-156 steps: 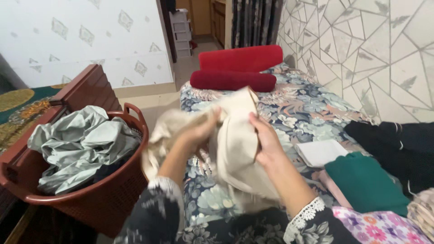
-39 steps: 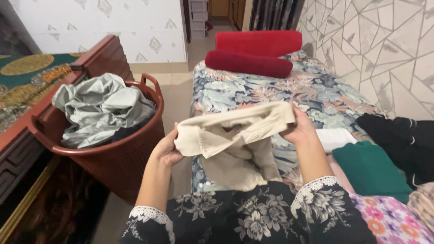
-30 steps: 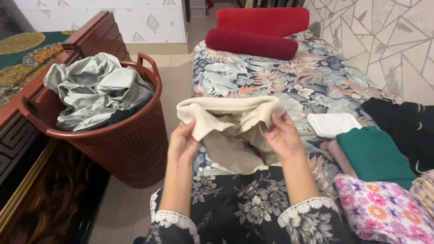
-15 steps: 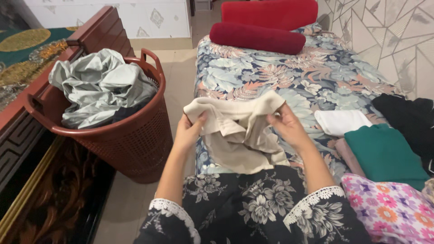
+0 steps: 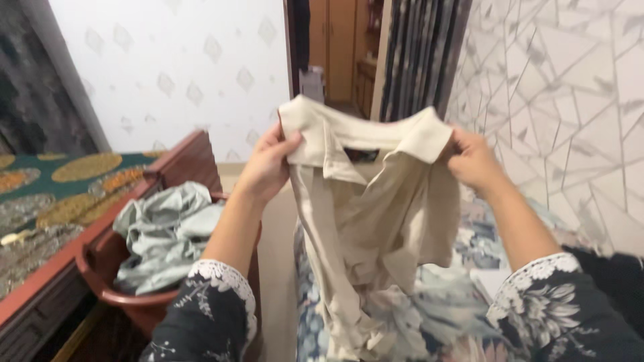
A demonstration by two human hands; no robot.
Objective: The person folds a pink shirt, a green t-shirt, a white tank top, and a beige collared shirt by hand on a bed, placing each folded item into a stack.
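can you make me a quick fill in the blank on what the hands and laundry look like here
1. Both hands, left hand and right hand, hold up a ___ shirt.
2. The hands grip the shirt by its ___.
3. The grey cloth lies in a reddish-brown ___.

Missing words: beige; collar; basket

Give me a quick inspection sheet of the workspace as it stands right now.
Surface: floral bedspread below the hands, mostly hidden by the raised garment.
Job's things: beige collared shirt held up by its shoulders, hanging open, collar on top.
Clutter: reddish-brown laundry basket at left holding crumpled grey-green fabric; dark cloth at right edge.
Grip: left hand pinches the shirt's left shoulder; right hand pinches the right shoulder.
Cables: nothing seen.
Surroundings: geometric-pattern wall at right, striped curtain, open doorway, wooden bed frame at left.
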